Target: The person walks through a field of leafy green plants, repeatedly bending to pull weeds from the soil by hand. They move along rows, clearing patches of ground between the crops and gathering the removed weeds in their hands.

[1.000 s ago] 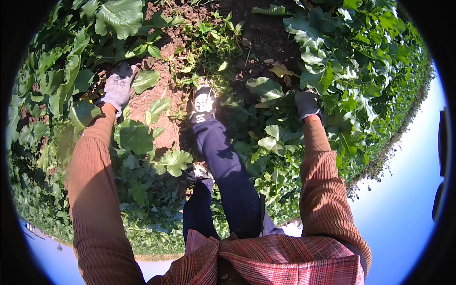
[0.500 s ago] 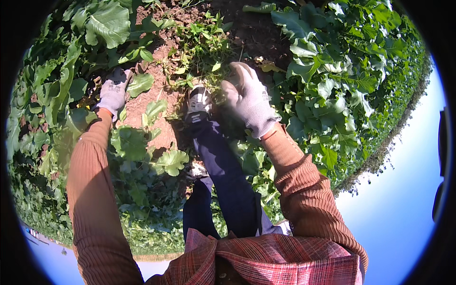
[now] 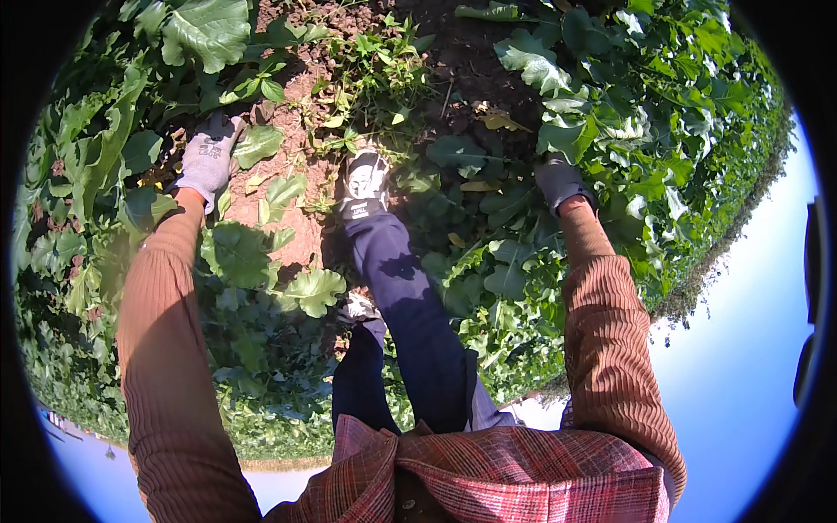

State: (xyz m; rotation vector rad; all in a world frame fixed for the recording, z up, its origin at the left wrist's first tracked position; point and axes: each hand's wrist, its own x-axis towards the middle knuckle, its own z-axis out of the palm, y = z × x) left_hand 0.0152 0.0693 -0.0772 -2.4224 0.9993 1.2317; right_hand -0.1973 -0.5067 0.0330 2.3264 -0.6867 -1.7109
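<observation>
My left hand, in a pale grey glove, reaches among broad leaves at the left edge of a reddish soil strip, beside a small leaf; its fingertips are partly hidden. On the right, my right hand, also gloved, is pushed under the leafy plants, its fingers out of sight in the foliage. What either hand holds cannot be made out. A low clump of finer weeds grows between the two plant rows.
My white-shod forward foot stands in the middle of the strip, the other behind it. Dense leafy crop fills both sides and the distance, with sky along the lower rim. Darker shaded soil lies at the upper middle.
My right hand came inward over the middle half a second ago, fingers apart, and is now back down in the leaves on the right. My left hand has stayed nearly in place.
</observation>
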